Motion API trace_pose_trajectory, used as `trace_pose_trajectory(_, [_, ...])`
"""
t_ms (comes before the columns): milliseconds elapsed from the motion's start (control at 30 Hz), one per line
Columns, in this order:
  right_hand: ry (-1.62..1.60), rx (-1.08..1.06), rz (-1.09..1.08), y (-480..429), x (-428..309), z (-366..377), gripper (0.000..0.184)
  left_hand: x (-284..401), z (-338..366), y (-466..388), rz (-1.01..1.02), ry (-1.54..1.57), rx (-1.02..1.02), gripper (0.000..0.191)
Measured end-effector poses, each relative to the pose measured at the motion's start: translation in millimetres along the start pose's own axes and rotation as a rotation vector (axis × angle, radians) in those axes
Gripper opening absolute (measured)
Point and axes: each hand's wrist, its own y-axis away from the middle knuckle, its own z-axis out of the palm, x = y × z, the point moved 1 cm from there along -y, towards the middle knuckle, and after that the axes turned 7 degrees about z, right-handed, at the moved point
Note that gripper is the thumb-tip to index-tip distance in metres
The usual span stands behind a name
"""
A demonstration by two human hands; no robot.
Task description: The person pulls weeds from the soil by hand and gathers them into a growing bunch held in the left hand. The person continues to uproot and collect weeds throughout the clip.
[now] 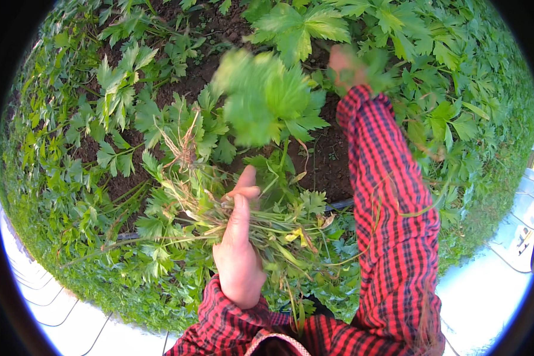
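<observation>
My left hand [240, 249] is closed around a bundle of pulled plants [271, 227], a mix of green and yellowed stems with a few withered leaves. Pale, stringy roots [182, 147] stick out at the bundle's upper left end. Farther out, my right hand [345, 66] reaches down among leafy green plants [396, 26] that look like celery. Leaves hide its fingers, and the hand is blurred, so its grip does not show. Between the two hands stands a large blurred leaf cluster [267, 102], close to the camera.
Dark brown soil [333, 155] shows between the plants. A thin dark pipe or hose [340, 204] runs across the bed beneath the leaves. Dense foliage [62, 178] spreads on the left side. Bright, whitish panels with dark lines [66, 320] border the bed near the lower rim.
</observation>
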Motion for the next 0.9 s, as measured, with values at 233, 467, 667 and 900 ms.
trace_pose_trajectory(233, [0.338, -0.187, 0.223, -15.5, 42.7, -6.8, 0.034, 0.5, 0.1, 0.2, -0.007, 0.005, 0.022, 0.024])
trace_pose_trajectory(467, [0.15, -0.314, 0.395, -30.2, 47.3, -6.1, 0.028, 0.0, -1.5, 0.0, 0.006, 0.028, 0.078, 0.021])
trace_pose_trajectory(667, [0.121, -0.27, 0.253, -30.1, 49.7, 2.3, 0.025, -0.4, 2.5, 4.7, -0.023, 0.033, 0.074, 0.021])
trace_pose_trajectory(900, [-0.534, -0.13, -0.169, 112.1, -25.5, -51.4, 0.016, -2.0, 16.6, 13.8, 0.009, -0.151, 0.008, 0.023])
